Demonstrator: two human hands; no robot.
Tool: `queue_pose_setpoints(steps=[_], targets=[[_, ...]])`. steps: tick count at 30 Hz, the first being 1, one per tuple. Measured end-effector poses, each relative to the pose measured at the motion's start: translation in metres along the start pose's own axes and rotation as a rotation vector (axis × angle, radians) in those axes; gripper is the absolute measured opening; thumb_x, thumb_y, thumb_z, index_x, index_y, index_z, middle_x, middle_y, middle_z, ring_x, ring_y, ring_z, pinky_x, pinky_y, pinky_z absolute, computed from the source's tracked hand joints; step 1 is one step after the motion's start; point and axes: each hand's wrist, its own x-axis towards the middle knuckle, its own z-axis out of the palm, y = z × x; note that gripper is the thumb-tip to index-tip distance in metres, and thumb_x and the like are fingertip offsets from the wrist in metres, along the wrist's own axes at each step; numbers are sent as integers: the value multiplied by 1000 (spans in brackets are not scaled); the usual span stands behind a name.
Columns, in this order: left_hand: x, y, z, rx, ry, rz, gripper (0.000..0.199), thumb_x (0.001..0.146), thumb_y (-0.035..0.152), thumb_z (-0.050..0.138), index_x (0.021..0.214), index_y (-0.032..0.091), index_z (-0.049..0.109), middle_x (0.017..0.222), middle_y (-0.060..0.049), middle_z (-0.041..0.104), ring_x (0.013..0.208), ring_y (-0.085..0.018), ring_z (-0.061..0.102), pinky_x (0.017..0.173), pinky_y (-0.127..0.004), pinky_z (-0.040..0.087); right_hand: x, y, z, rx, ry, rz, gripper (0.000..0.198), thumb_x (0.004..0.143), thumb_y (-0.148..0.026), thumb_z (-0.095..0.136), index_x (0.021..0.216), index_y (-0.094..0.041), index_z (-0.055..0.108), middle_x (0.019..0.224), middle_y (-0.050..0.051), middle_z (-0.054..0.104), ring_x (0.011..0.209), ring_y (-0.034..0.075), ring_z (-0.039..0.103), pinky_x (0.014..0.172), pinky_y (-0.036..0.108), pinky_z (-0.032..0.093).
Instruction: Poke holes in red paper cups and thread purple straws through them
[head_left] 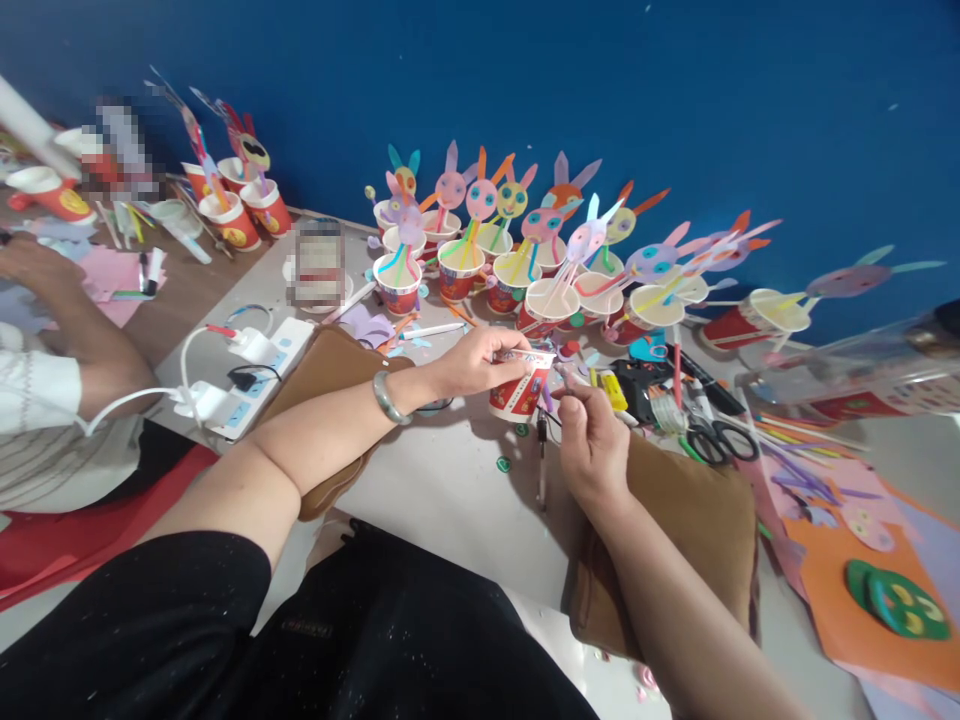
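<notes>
My left hand, with a bangle at the wrist, grips a red and white paper cup by its rim, above the table. The cup leans slightly. Close to its right side is my right hand, closed with thumb and fingers pinched together. Whatever sits in that pinch is too small to make out. A pen lies on the table below the cup, and a small green paper piece lies left of it. Behind my hands stand several paper cups with rabbit-faced paper figures, such as a pink one.
Black scissors, a yellow tool and a clear bottle are at the right. Brown cushions flank my arms. A power strip with chargers lies left. Another person's arm rests at far left. A blue wall closes the back.
</notes>
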Motion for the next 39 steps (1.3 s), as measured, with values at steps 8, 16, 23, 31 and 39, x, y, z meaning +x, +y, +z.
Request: queue_pose_setpoints(steps=[8,16,23,31,39], targets=[[0,1,1,180,5,95,24,90,36,56,73,19,60,65,2,54,70,-14,45,80,-33,41,5,-2,2,29,24,2,34,100,-52,59,88,-21,65,66,-1,63,58,15,54,58,29,44],[-2,3,1,174,18,114,19,87,35,61,75,19,60,71,0,60,75,-16,50,79,-33,42,7,-4,1,40,9,82,39,99,-54,59,81,-21,65,61,-1,59,55,14,50,56,28,41],[-3,2,1,168,19,94,20,87,36,60,76,20,60,71,-1,61,75,-16,51,79,-32,43,8,-6,1,50,20,100,44,99,-59,58,77,-21,62,58,-3,56,53,13,47,54,27,40],[-1,-3,3,258,18,187,20,90,33,57,74,20,57,71,2,64,70,-14,54,102,-40,44,8,-5,0,25,9,91,44,99,-58,57,77,-21,64,57,-3,53,51,12,45,53,26,38],[-2,-4,5,301,17,190,22,93,35,56,76,20,57,69,3,62,66,-13,52,104,-42,44,7,-5,-1,-2,-1,101,43,99,-58,57,76,-21,63,57,-3,52,52,12,47,55,26,40]])
